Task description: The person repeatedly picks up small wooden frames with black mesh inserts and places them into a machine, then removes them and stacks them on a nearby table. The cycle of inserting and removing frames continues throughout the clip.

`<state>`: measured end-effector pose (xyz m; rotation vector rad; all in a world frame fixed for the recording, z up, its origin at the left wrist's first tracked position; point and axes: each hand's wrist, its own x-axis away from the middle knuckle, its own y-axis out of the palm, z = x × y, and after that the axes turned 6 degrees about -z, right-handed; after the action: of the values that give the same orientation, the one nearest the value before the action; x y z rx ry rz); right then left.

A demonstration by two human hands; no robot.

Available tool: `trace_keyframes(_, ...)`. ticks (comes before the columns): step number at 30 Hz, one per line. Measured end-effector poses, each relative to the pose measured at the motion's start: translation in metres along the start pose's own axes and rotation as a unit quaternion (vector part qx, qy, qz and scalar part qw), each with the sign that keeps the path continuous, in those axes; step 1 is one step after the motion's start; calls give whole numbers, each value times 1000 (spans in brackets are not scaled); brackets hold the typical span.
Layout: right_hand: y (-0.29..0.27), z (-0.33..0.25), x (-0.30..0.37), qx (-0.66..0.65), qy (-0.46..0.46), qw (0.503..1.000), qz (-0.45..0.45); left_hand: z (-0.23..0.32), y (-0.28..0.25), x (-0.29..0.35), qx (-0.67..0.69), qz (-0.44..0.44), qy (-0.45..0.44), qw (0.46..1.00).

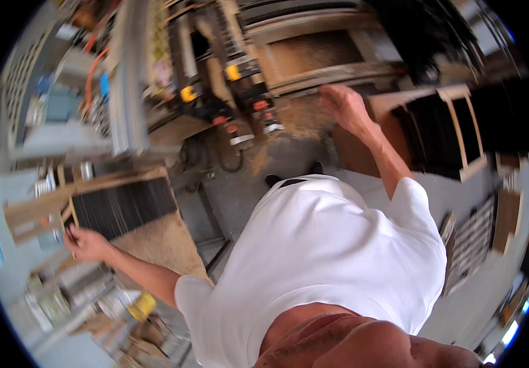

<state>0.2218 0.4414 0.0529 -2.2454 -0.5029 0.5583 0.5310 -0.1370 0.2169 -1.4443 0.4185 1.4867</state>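
My left hand reaches far out to the left, beside the near end of a row of thin black slats packed side by side in a light wooden frame. Its fingers are bent together at the frame's corner. Whatever they grip, if anything, is too small to make out. My right hand hangs in the air on the right, between the machine and a brown box-like block. Its fingers curl loosely and are smeared by motion. No object shows in it.
Ahead stands a machine with black and yellow clamp-like heads and metal rails. Sawdust covers the floor beneath. More black slats stand in a wooden frame at right. A yellow container and wood scraps lie lower left.
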Motion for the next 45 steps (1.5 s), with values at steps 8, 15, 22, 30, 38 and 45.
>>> trace_keyframes(8,-209,19,83,274,113,938,179,267,39,216,444,-294,-231,814)
trace_keyframes(15,-238,53,178,233,360,895,120,337,103,263,525,-440,-307,660)
trace_keyframes(22,-224,49,176,204,343,896,194,340,219,206,557,-410,-406,598)
trace_keyframes(30,-227,11,104,197,250,911,264,342,410,144,585,-425,-476,500)
trace_keyframes(38,-181,-30,4,144,166,950,222,377,564,106,631,-410,-545,369)
trace_keyframes(45,-130,-42,-90,62,156,978,126,377,618,104,732,-295,-572,222)
